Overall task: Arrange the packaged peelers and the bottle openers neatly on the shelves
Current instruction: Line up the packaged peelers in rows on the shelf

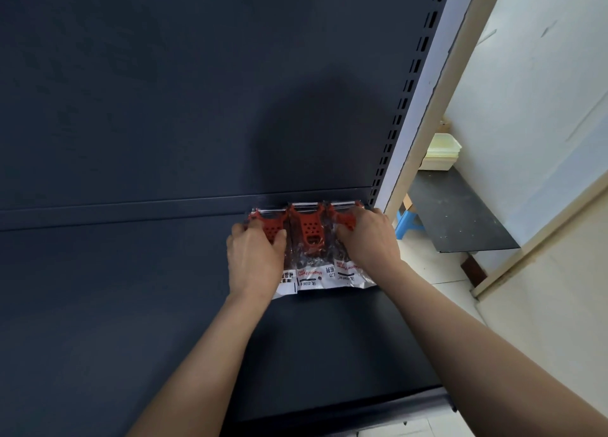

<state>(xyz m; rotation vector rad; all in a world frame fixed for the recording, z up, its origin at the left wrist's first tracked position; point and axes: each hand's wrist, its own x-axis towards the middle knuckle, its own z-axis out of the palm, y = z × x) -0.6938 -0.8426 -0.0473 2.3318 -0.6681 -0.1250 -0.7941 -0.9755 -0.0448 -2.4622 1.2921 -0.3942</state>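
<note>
Three packaged peelers line up beside the slotted upright; left hand and right hand clutch the outer packs, fingers curled; bottle openers unseen, seemingly pending.

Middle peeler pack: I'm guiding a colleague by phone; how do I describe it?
On the dark shelf, in the back right corner by the slotted upright, three red peeler packs lie side by side. The left hand holds the left pack, the right hand the right pack; the middle peeler pack alone is uncovered.
</note>
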